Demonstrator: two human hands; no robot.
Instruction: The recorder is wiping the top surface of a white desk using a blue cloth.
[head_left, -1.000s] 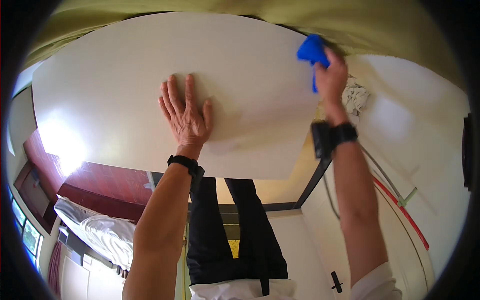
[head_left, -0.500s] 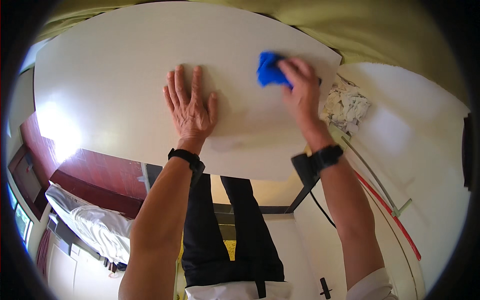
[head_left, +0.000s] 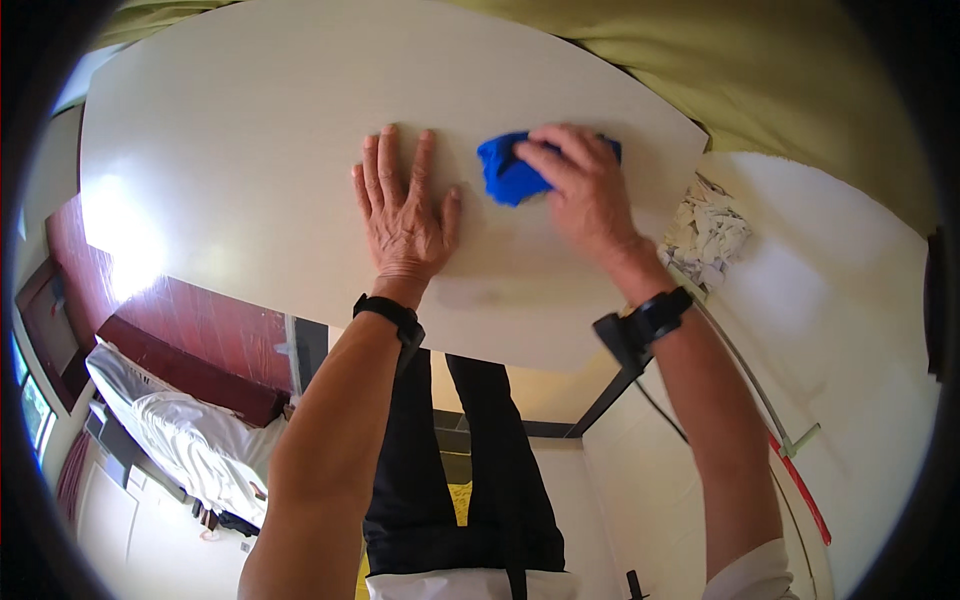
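A crumpled blue cloth (head_left: 508, 178) lies against the pale, smooth tabletop (head_left: 250, 160) under my right hand (head_left: 590, 190). The fingers of that hand are bent over the cloth and press it down; part of it pokes out on both sides. To the left, my left hand (head_left: 405, 225) rests flat on the same tabletop, fingers stretched and thumb apart, holding nothing. A gap of bare surface separates the left thumb from the cloth. Each wrist wears a black strap with a small dark block.
Olive-green curtain fabric (head_left: 640, 50) hangs along the far edge. Beyond the tabletop's right corner is a patch of pale, flaky scraps (head_left: 708, 232) by a white wall. A red tube (head_left: 805, 495) runs at lower right. Reddish-brown wood (head_left: 210, 335) and white sheeting (head_left: 195, 440) lie at left.
My right hand has moved slightly left and down with the blue cloth, which now looks more spread out. The left hand remains flat, and the whole view has shifted a little.
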